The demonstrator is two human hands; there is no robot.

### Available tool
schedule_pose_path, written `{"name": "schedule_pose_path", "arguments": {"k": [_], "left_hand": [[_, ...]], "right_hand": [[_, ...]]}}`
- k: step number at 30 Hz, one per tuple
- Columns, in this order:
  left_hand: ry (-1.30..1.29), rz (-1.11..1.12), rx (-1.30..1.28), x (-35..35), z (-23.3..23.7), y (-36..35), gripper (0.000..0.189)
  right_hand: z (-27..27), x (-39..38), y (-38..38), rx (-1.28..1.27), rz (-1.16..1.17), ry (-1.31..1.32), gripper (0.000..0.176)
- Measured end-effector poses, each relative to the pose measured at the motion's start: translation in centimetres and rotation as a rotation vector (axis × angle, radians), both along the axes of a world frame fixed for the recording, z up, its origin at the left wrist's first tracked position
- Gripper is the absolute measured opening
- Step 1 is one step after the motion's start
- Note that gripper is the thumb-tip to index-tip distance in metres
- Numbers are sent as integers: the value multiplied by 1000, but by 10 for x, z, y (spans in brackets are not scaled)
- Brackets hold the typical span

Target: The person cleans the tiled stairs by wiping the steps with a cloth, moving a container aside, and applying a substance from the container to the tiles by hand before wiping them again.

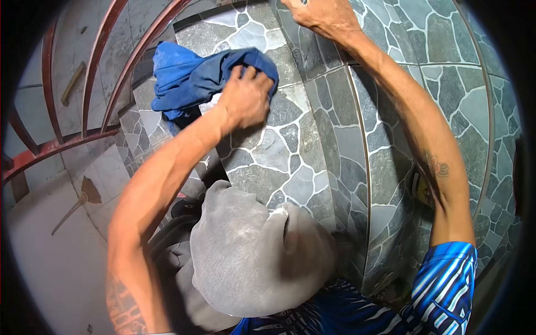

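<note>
My left hand (245, 97) presses down on a bunched blue cloth (190, 81), its fingers curled into the fabric. The cloth lies on a stair tread (273, 148) with grey stone-pattern tiles and pale joint lines, and part of it hangs over the tread's left end. Farther up, my right hand (324, 17) is at the tiled step above, at the top edge of the view. Most of its fingers are cut off by that edge, so their pose is hidden.
A curved dark-red metal railing (100, 61) stands at the left. Below it, the pale floor (50, 223) holds a brown scrap with a thin stick (89, 192). More tiled steps (446, 95) curve to the right. My grey-clothed knee (251, 257) is close in front.
</note>
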State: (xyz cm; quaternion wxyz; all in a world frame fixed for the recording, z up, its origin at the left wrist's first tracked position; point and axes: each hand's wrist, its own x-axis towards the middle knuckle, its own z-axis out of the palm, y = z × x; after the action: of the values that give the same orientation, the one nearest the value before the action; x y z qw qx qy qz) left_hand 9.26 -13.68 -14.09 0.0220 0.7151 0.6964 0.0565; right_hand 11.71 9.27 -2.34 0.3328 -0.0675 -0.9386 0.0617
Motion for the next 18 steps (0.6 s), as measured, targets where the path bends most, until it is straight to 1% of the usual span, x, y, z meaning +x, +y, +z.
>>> {"name": "schedule_pose_path", "arguments": {"k": [1, 2, 5, 6, 7, 8, 9, 10, 11, 13, 14, 15, 17, 18], "left_hand": [[69, -35, 34, 7, -2, 1, 36], [-135, -82, 150, 10, -15, -8, 31], [-187, 48, -17, -8, -3, -5, 27], [-180, 144, 23, -8, -5, 8, 28], [-214, 259, 135, -1, -9, 19, 29], [-142, 210, 85, 8, -4, 26, 33], [-78, 163, 32, 21, 0, 25, 37], [-169, 68, -32, 30, 8, 10, 40], [-309, 62, 45, 32, 1, -11, 44], [-238, 85, -50, 10, 2, -27, 48], [-235, 144, 72, 4, 6, -25, 50], [-281, 191, -79, -6, 9, -15, 53], [-146, 320, 149, 7, -4, 7, 53], [-88, 274, 136, 18, -5, 9, 54]], "right_hand": [[1, -1, 3, 10, -9, -9, 47], [0, 0, 5, 32, -23, 1, 48], [-10, -5, 7, 90, -63, 27, 52], [-10, -5, 7, 118, -78, 24, 53], [-12, -4, 6, 137, -92, 18, 54], [-6, -3, 5, 132, -13, 77, 53], [-2, -3, 2, 94, -30, 43, 53], [-1, -1, 1, 55, -52, 5, 53], [-1, 0, 2, 16, -79, -30, 53], [5, 2, -2, -60, -40, -66, 54], [7, 2, -1, -93, -21, -83, 55], [4, 3, 2, -87, -42, -110, 55], [-1, 1, 7, -77, -78, -158, 56], [-3, 1, 6, -18, -72, -94, 56]]}}
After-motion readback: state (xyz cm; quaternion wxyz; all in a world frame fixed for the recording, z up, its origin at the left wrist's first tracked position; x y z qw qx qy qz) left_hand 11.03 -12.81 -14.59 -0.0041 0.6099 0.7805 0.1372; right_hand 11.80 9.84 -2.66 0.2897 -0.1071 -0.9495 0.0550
